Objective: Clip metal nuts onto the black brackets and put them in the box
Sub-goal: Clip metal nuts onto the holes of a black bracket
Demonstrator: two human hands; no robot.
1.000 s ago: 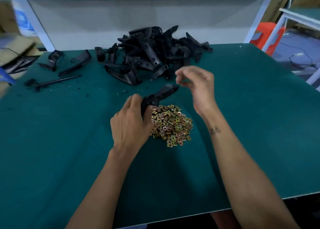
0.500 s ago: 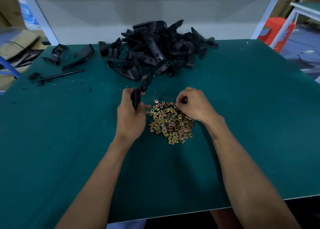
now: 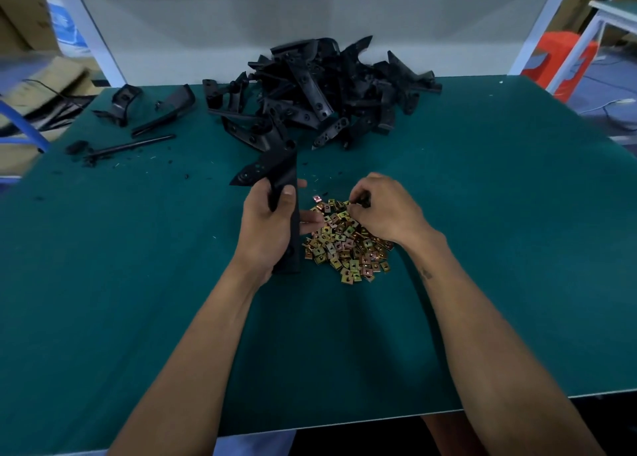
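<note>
While gripping a bracket (image 3: 283,183) upright in left hand (image 3: 269,229), pinching at nuts (image 3: 346,245) with curled right hand (image 3: 386,210) on table (image 3: 138,283).

Bare forearms (small mark (image 3: 426,275) on right)

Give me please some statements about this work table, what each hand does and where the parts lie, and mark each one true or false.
1. The left hand grips a black bracket. True.
2. The right hand rests flat on bare mat. False: its fingers are curled, picking at the pile of metal nuts.
3. The heap of brackets lies at the far edge of the green table. True.
4. The nuts lie left of the left hand. False: they lie to its right.
5. A nut is plainly clipped on the held bracket. False: none shows.
</note>
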